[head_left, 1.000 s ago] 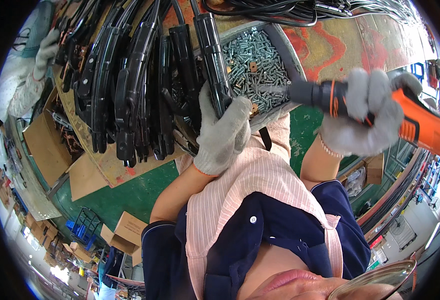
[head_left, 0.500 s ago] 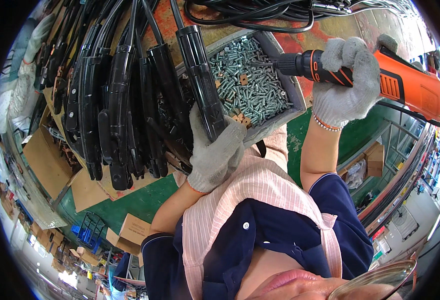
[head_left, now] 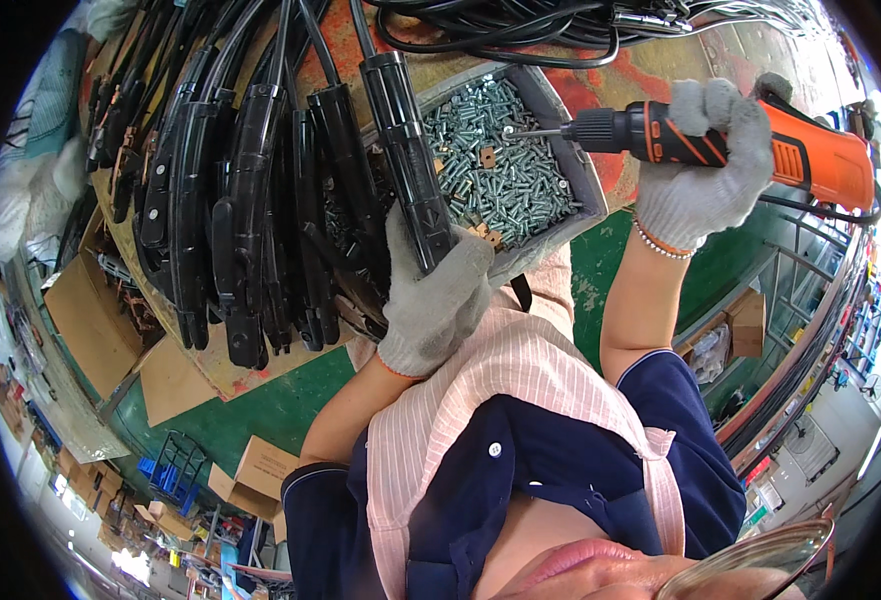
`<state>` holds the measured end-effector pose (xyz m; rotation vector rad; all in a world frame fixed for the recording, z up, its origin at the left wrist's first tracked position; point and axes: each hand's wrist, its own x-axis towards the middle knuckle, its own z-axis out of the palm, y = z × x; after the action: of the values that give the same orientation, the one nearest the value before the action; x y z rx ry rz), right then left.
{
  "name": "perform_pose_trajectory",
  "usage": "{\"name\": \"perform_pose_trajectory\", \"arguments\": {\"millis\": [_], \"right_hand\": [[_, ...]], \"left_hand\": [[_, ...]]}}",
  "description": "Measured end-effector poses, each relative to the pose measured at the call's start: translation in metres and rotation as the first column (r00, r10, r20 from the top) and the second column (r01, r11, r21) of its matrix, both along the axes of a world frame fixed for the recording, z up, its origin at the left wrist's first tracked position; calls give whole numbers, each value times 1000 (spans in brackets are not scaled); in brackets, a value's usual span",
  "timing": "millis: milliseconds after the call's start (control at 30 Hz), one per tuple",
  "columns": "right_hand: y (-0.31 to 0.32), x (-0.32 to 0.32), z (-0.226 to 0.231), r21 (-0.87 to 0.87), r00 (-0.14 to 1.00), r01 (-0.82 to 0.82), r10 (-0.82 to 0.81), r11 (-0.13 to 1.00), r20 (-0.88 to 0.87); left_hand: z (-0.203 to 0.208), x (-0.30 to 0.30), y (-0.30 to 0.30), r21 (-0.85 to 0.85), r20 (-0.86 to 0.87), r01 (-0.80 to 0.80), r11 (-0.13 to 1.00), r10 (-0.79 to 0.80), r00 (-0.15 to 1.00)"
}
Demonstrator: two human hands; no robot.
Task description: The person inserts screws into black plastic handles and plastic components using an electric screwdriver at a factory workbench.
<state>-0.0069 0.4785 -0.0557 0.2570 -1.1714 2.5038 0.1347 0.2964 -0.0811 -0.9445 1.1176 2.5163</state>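
My left hand (head_left: 438, 295), in a grey knit glove, is wrapped around the lower end of a black electrode holder (head_left: 405, 150) with a cable running out of its top. My gloved right hand (head_left: 710, 160) grips an orange and black electric screwdriver (head_left: 810, 160), held level and pointing left. Its thin bit reaches over a grey bin (head_left: 592, 195) full of small silver screws (head_left: 530, 185). At the bit's tip is a shiny round screw head (head_left: 509, 132); whether it is attached I cannot tell. A few copper-coloured blocks (head_left: 487, 157) lie among the screws.
Several more black holders (head_left: 245, 220) with cables hang over the table edge left of my left hand. Coiled black cables (head_left: 500, 35) lie at the back of the worn table (head_left: 650, 75). A co-worker's gloved arm (head_left: 45, 170) is at far left. Open cardboard boxes (head_left: 260, 470) stand below.
My right hand has drawn the screwdriver slightly to the right, and more of its bit shows, with a screw head at the tip. My left hand keeps its grip on the holder.
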Motion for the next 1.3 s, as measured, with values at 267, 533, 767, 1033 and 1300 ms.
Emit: {"name": "perform_pose_trajectory", "arguments": {"millis": [267,533,767,1033,1300], "right_hand": [[16,-4,13,-292,994,15,18,956,108],[8,8,8,-390,987,-53,106,919,117],[8,1,-8,-207,953,205,-148,957,263],[5,9,7,-408,981,-22,98,913,165],[-20,23,7,-530,943,-200,309,824,126]], "left_hand": [[1,-7,-2,46,-106,110,993,-104,989],[1,-7,-1,38,-151,81,996,-75,986],[0,-5,-1,30,-160,36,999,-30,987],[-5,-7,-2,67,-177,84,994,-71,982],[-1,-4,-4,107,-122,36,994,-23,992]]}}
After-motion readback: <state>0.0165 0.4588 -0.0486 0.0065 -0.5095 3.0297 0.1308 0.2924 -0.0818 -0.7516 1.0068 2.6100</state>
